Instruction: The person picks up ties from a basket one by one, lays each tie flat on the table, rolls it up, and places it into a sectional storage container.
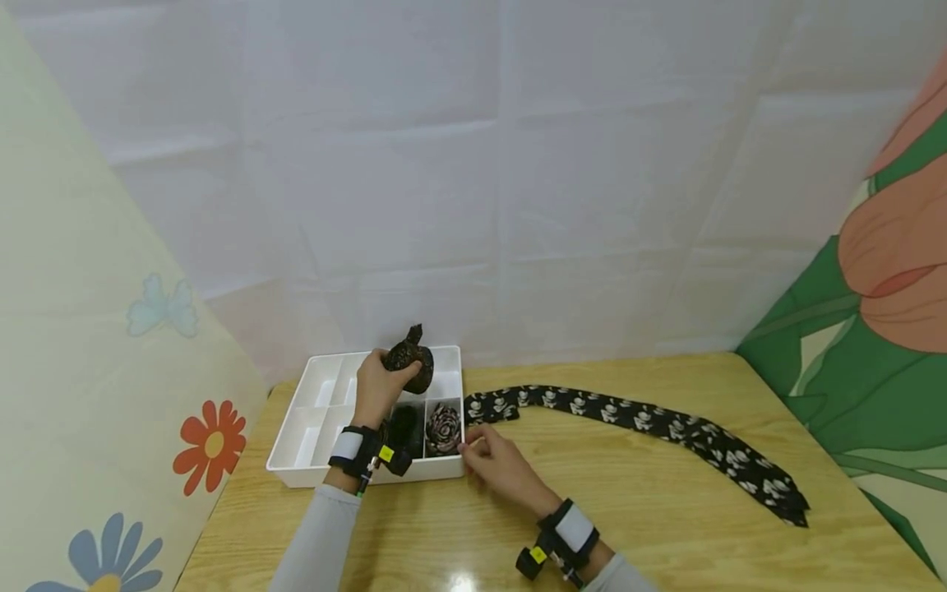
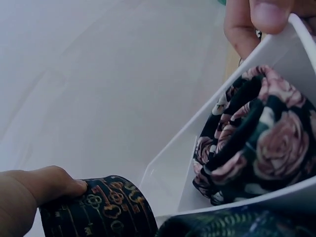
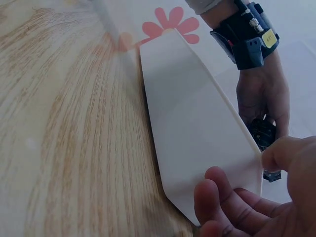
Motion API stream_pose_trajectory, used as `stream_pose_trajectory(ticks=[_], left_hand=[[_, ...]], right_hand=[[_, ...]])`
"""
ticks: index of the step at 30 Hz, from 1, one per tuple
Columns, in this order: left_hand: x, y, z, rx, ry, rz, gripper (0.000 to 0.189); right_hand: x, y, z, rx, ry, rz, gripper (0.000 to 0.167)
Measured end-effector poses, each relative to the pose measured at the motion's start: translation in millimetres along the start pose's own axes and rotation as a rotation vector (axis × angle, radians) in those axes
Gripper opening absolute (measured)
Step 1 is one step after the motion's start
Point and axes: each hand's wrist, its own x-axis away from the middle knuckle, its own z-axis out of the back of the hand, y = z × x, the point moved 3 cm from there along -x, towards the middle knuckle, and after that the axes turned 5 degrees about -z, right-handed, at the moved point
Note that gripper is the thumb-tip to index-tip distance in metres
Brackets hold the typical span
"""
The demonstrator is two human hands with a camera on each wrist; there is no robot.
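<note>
My left hand grips a rolled dark necktie with a gold key pattern, held above the back right part of a white divided box. A short end of it sticks up. In the left wrist view, the thumb presses on the patterned roll. My right hand pinches the box's front right corner, thumb at the rim and fingers along the outer wall. Inside the front right compartment sits a rolled rose-print necktie. Beside it lies a dark green rolled necktie, partly hidden by the left wrist.
A black necktie with white figures stretches across the wooden table to the right of the box. Compartments on the box's left side hold nothing. A white sheet hangs behind, with flower-printed panels at both sides.
</note>
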Motion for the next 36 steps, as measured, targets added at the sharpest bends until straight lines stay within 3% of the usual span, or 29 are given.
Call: stream_pose_trajectory(ticks=[9,18,27,36], left_hand=[[-3.6,-12.1,-5.0,-0.078,0.001,0.06,0.054],[-11.8,-10.5,-18.1,-0.185,0.002,0.002,0.059],[-11.0,1.3,-27.7,-0.302,0.019,-0.099,0.068],[-10.8,6.5,-30.6,-0.329,0.043,-0.139,0.059]], right_hand=[[1.5,-2.6,-1.4,-0.026,-0.005,-0.012,0.026],[2.1,-2.4,-0.3,-0.008,-0.027,0.03,0.023],[0.2,-2.3,-0.5,0.01,-0.018,-0.003,0.023],[0.7,-3.1,-0.9,0.016,-0.023,0.003,0.023]])
